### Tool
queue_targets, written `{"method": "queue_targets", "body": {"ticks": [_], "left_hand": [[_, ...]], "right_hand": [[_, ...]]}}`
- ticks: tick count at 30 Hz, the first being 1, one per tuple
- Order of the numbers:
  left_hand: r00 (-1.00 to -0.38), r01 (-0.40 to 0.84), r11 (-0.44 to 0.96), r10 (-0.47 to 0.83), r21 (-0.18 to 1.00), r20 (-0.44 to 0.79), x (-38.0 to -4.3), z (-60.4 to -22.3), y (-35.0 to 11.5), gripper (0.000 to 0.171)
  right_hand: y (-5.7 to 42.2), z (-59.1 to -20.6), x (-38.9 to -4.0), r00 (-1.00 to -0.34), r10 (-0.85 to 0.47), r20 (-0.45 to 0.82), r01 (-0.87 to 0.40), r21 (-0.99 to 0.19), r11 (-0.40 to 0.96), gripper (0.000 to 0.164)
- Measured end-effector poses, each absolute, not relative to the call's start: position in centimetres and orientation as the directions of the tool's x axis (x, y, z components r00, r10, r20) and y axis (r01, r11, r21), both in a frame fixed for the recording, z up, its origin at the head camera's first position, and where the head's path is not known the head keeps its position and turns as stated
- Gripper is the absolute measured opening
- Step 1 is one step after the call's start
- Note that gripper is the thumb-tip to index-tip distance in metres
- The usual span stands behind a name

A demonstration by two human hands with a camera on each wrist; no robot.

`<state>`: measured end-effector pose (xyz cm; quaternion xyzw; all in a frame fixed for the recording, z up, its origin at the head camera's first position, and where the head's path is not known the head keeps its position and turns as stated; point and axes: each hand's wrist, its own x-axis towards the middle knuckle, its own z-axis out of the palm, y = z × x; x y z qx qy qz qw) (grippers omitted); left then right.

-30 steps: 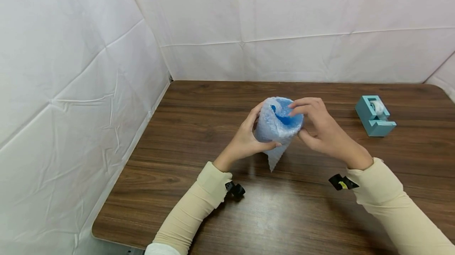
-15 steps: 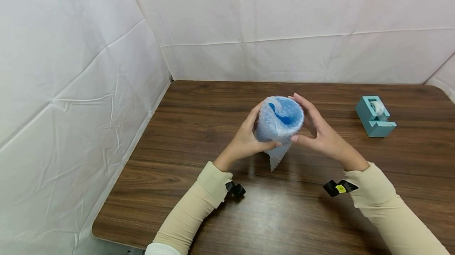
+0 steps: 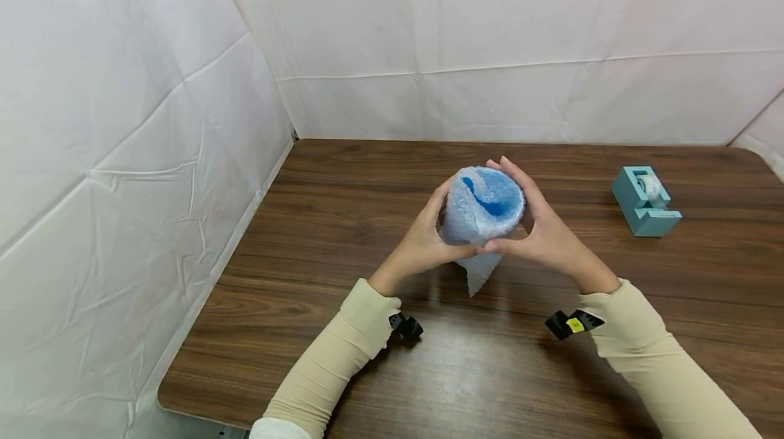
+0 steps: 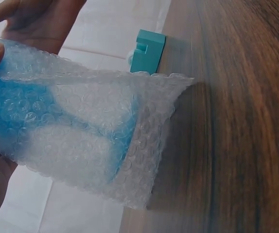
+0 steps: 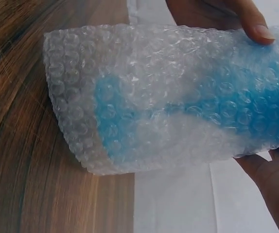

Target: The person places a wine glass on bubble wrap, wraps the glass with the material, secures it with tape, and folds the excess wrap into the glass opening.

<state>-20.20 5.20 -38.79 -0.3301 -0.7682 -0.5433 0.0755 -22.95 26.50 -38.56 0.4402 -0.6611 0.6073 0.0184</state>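
Note:
A blue stemmed goblet (image 5: 256, 109) stands upright inside a sleeve of clear bubble wrap (image 3: 468, 218); its bowl, stem and foot show through in both wrist views. The wrap is folded over part of the mouth, and a pointed flap hangs below at the front. My left hand (image 3: 419, 241) grips the bundle from the left, its thumb across the front. From the right, my right hand (image 3: 551, 238) curls around the upper part, fingers behind and thumb in front. The two thumb tips meet at the front. In the left wrist view, the wrap's lower edge reaches the tabletop.
A teal tape dispenser (image 3: 646, 204) with a roll of clear tape stands on the right of the dark wooden table (image 3: 343, 194). White cloth (image 3: 490, 37) hangs behind the table and along its left side.
My right hand has left the goblet's mouth, where its fingers were, and now wraps the bundle's right side. Its thumb has slid left to my left thumb. The left hand stays put.

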Motion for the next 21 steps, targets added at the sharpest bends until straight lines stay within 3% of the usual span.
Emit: {"method": "queue_targets", "body": {"ticks": [5, 13, 21], "left_hand": [[-0.740, 0.625, 0.163, 0.435, 0.763, 0.513, -20.9, -39.6, 5.1, 0.105], [-0.722, 0.654, 0.184, 0.444, 0.734, 0.531, -19.4, -37.5, 5.4, 0.101], [-0.718, 0.661, 0.211, 0.458, 0.721, 0.524, -20.6, -39.3, 4.5, 0.108]], "right_hand": [[26.2, -38.8, -23.0, -0.588, -0.545, 0.598, -0.653, -0.749, -0.117, 0.117], [26.3, -38.7, -22.6, -0.658, -0.517, 0.548, -0.641, -0.768, 0.001, 0.114], [26.2, -38.7, -22.4, -0.675, -0.483, 0.558, -0.635, -0.773, -0.006, 0.109]]}}
